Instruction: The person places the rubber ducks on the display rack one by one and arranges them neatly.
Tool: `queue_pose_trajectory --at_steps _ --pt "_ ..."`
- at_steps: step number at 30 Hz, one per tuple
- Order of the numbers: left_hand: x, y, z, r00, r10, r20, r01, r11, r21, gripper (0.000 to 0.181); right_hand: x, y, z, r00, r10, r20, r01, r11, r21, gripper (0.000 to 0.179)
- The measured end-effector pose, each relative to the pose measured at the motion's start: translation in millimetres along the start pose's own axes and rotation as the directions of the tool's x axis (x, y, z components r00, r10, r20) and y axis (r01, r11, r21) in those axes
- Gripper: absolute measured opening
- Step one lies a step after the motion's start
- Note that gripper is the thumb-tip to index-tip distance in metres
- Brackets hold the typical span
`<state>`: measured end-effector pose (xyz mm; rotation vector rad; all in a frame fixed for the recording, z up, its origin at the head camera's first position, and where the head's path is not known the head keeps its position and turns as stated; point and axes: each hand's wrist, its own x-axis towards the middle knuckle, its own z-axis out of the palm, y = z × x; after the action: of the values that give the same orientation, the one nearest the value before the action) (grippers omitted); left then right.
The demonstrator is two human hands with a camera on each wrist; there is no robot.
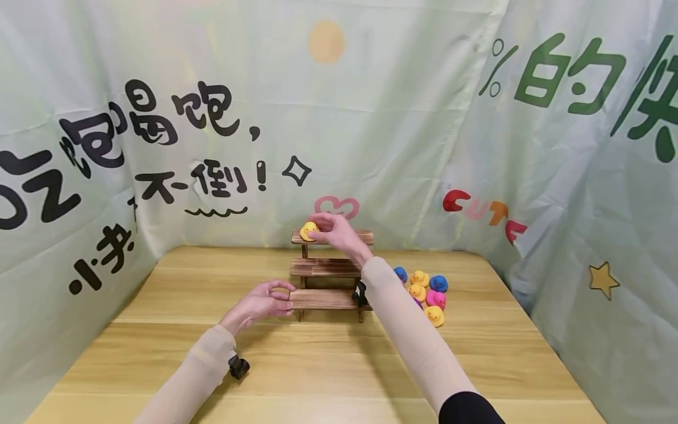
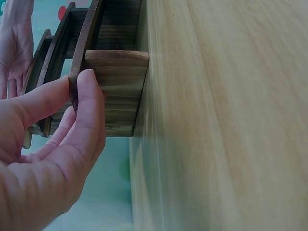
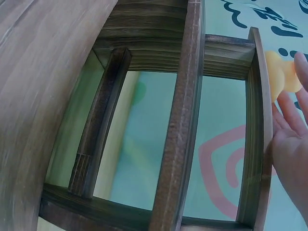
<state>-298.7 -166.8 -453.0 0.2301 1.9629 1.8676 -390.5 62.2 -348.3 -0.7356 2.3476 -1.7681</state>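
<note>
A three-tier wooden stand (image 1: 324, 268) stands toward the back of the table. At the left end of its top tier, my right hand (image 1: 339, 234) holds a yellow rubber duck (image 1: 307, 231) between thumb and fingers. In the right wrist view the duck (image 3: 275, 77) sits against the top board, partly covered by fingertips. My left hand (image 1: 258, 303) is at the left end of the lowest tier. The left wrist view shows its thumb and forefinger pinching the edge of that board (image 2: 79, 62).
To the right of the stand several rubber ducks are grouped: a pink duck (image 1: 436, 299), a blue duck (image 1: 438, 283), a yellow duck (image 1: 435, 316) and others, some behind the right forearm. Printed cloth (image 1: 392, 118) surrounds the wooden table (image 1: 318, 365) at the back and sides.
</note>
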Motion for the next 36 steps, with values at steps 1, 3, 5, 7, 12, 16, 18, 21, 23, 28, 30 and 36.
queue_pose_trajectory --at_steps 1,3,5,7,12,16,18,21,23,28,30,36 --pt "0.1 -0.5 0.2 1.0 0.001 0.003 -0.001 1.0 -0.003 0.047 -0.9 1 -1 1.0 -0.001 -0.005 0.001 1.0 0.007 0.053" --pt "0.5 -1.1 1.6 1.0 0.001 0.007 -0.001 1.0 -0.007 0.048 -3.5 2 -3 1.0 -0.001 -0.02 0.002 1.0 0.031 0.054" --pt "1.1 -1.5 2.8 1.0 -0.001 0.006 0.001 1.0 -0.005 0.048 -6.1 2 -5 0.999 0.0 -0.037 0.002 0.999 0.051 0.054" --pt "1.2 -1.8 3.3 1.0 -0.007 -0.006 0.007 1.0 -0.006 0.048 -8.6 3 -7 0.999 -0.003 -0.053 0.007 0.997 0.074 0.052" --pt "0.6 -1.2 3.0 1.0 -0.009 -0.003 0.009 1.0 -0.001 0.049 -17.4 3 -14 0.996 0.008 -0.092 -0.002 0.998 0.066 0.049" --pt "0.0 -1.4 2.1 1.0 -0.005 0.006 0.005 1.0 0.0 0.05 -24.9 2 -20 0.994 0.02 -0.103 -0.018 0.999 0.027 0.042" --pt "0.0 -1.3 1.5 1.0 -0.008 0.005 0.008 1.0 0.0 0.049 -28.5 2 -24 0.994 0.015 -0.104 -0.013 1.0 0.026 0.037" --pt "-0.6 -0.1 1.9 1.0 -0.014 -0.005 0.014 1.0 -0.007 0.049 -35.3 3 -28 0.994 -0.009 -0.111 0.012 1.0 0.02 0.029" --pt "-1.0 0.5 1.9 1.0 -0.009 -0.012 0.009 1.0 -0.004 0.049 -41.0 5 -31 0.993 -0.03 -0.115 0.033 0.999 0.024 0.026" --pt "-1.7 -0.3 1.3 1.0 -0.019 -0.01 0.019 1.0 0.004 0.05 -58.8 14 -37 0.992 -0.037 -0.12 0.038 0.999 0.007 0.026" --pt "-1.2 -0.8 0.7 1.0 -0.025 -0.004 0.025 1.0 -0.002 0.05 -66.0 19 -40 0.992 -0.028 -0.122 0.028 1.0 -0.003 0.029" --pt "0.3 0.0 0.0 1.0 -0.012 0.009 0.013 1.0 -0.014 0.051 -83.6 31 -55 0.991 -0.015 -0.135 0.017 1.0 0.009 0.035"
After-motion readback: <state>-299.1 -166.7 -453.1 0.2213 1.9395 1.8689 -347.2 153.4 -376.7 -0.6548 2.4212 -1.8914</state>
